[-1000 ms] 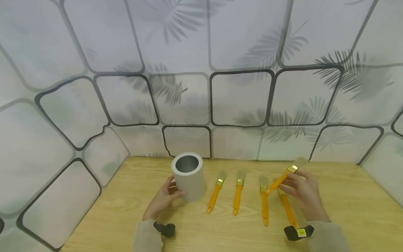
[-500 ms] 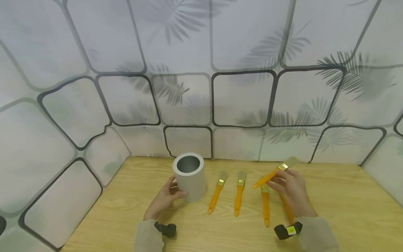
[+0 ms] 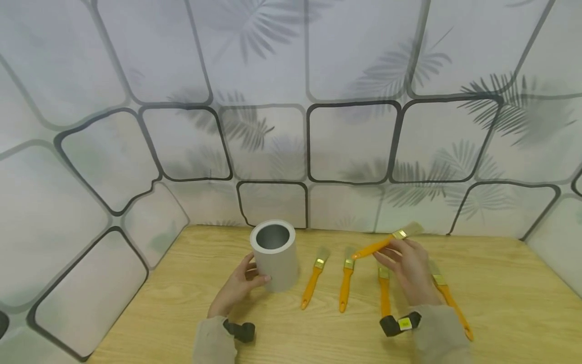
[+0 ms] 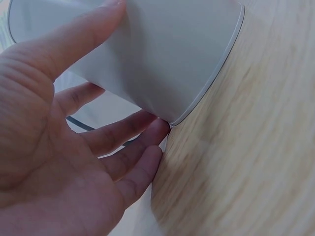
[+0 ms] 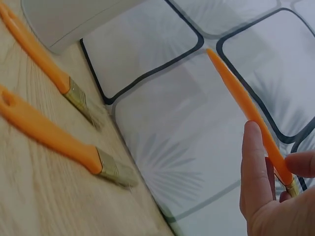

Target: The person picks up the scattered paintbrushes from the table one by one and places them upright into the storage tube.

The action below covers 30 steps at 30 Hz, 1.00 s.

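An upright whitish-grey cylindrical container (image 3: 277, 268), hollow and open at the top, stands left of the middle. My left hand (image 3: 236, 288) holds its left side, thumb across the front and fingertips by its bottom edge in the left wrist view. My right hand (image 3: 411, 268) pinches a paintbrush (image 3: 373, 247) near its metal ferrule, raised over the table. Its orange handle slants down to the left and its pale bristles point up to the right. Below, one paintbrush (image 3: 385, 290) is partly covered by the right hand and wrist camera.
More orange-handled paintbrushes lie spread on the wooden table (image 3: 154, 303): one (image 3: 311, 285) just right of the container, another (image 3: 345, 288) beside it, and one (image 3: 454, 308) at the right by the sleeve. A patterned wall covering (image 3: 350, 146) rises behind the table's far edge.
My right hand has moved left with its paintbrush, which now lies flatter and reaches over the second brush from the left. The rightmost brush has come out from behind the arm. My left hand stays put.
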Available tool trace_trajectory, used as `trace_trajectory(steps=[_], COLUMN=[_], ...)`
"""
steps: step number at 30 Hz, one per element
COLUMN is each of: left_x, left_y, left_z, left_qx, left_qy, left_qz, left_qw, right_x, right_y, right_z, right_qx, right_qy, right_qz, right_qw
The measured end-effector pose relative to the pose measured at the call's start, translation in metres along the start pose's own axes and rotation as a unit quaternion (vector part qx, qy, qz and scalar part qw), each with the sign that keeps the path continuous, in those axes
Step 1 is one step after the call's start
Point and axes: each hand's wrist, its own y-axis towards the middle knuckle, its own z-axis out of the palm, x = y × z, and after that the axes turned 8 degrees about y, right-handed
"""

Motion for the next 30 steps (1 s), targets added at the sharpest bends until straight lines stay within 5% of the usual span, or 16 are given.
trace_trajectory(steps=[9, 30], left_x=[0.0, -0.001], left_y=[0.0, -0.001], left_z=[0.0, 0.0], left_qx=[-0.004, -0.007], left_qy=[-0.011, -0.006], left_qz=[-0.003, -0.004], left_qw=[0.9999, 1.0], right_x=[-0.009, -0.023], right_y=[0.002, 0.011], right_z=[0.027, 0.084], right_qx=[-0.027, 0.01], right_qy=[0.002, -0.043], right_qz=[-0.023, -0.041], right_qw=[0.999, 0.998])
